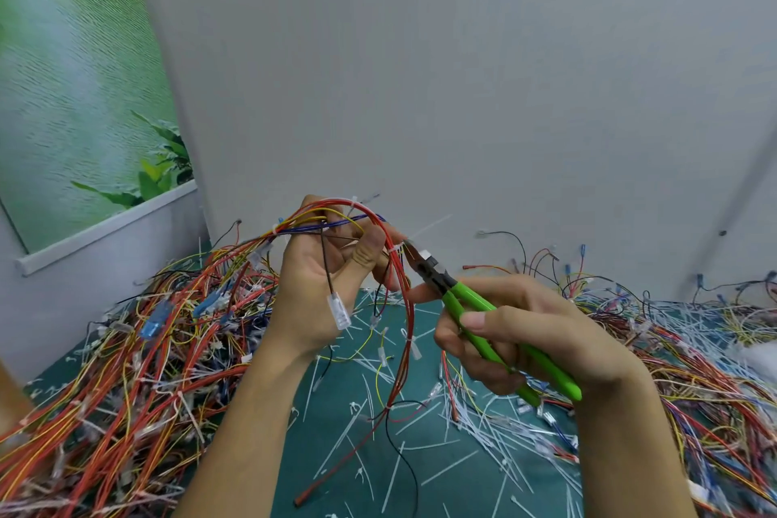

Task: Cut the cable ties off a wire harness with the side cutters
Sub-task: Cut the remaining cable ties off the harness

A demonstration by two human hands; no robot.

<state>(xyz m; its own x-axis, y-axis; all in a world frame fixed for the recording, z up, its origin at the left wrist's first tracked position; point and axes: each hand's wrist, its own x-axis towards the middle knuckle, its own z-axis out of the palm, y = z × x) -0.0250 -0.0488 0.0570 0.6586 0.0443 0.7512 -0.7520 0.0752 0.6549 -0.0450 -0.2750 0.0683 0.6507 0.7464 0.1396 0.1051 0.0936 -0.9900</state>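
Wire harness (410,320): held up in the air over the middle of the desk (462,484). It is a loose bundle of red, yellow, blue and black wires that arches over the left hand and trails down to the green desk surface.

Wall (420,55): plain grey, behind the desk. A hanging poster (75,76) printed with green leaves is at far left.

Left pile (126,370): a tangled heap of harnesses, mostly red and yellow, with white ties on them and blue connectors.

Right pile (706,383): a second heap of wires, reaching the right edge.

Cut ties (475,429): white strips scattered on the desk between the two piles.

Left hand (319,286): palm towards the camera, fingers curled round the top of the harness, thumb pressing the red wires.

Right hand (542,332): wrapped round both green handles of the side cutters (458,301), index finger extended along the tool.

Cutter head: dark, pointing up and left, its tip at the red wires just beside the left thumb. Cannot tell whether the blades have closed.

Cable tie (395,250): white, wrapped round the red wires at the cutter tip, its tail sticking out up and to the right.

Clear connector (341,312): hangs on a black wire in front of the left palm.
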